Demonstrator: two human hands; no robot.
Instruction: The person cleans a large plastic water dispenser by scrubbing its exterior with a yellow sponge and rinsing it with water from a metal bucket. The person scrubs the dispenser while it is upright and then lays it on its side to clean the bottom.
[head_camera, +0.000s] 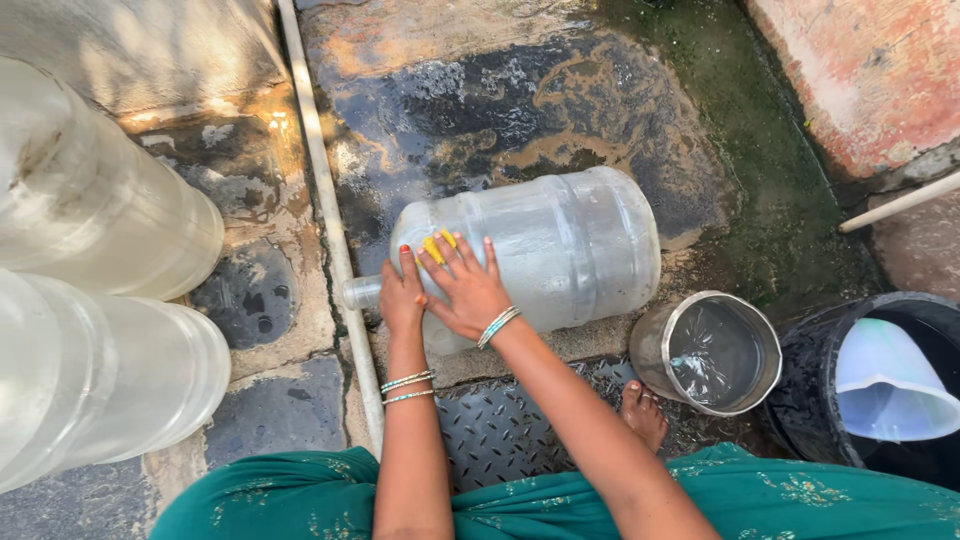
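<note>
A large clear plastic water jug (570, 245) lies on its side on the wet stone floor, its neck pointing left. My left hand (400, 295) rests on the jug's shoulder close to the neck. My right hand (468, 288) presses a yellow scrub pad (436, 245) against the jug's side, fingers spread over it. Both wrists carry bangles.
Two more big clear jugs (95, 215) (110, 375) lie at the left. A white pipe (330, 220) runs along the floor. A steel pot of water (712, 352) stands right of me, next to a black bucket (830, 380) holding a pale mug (885, 385). My bare foot (643, 410) rests on a metal plate.
</note>
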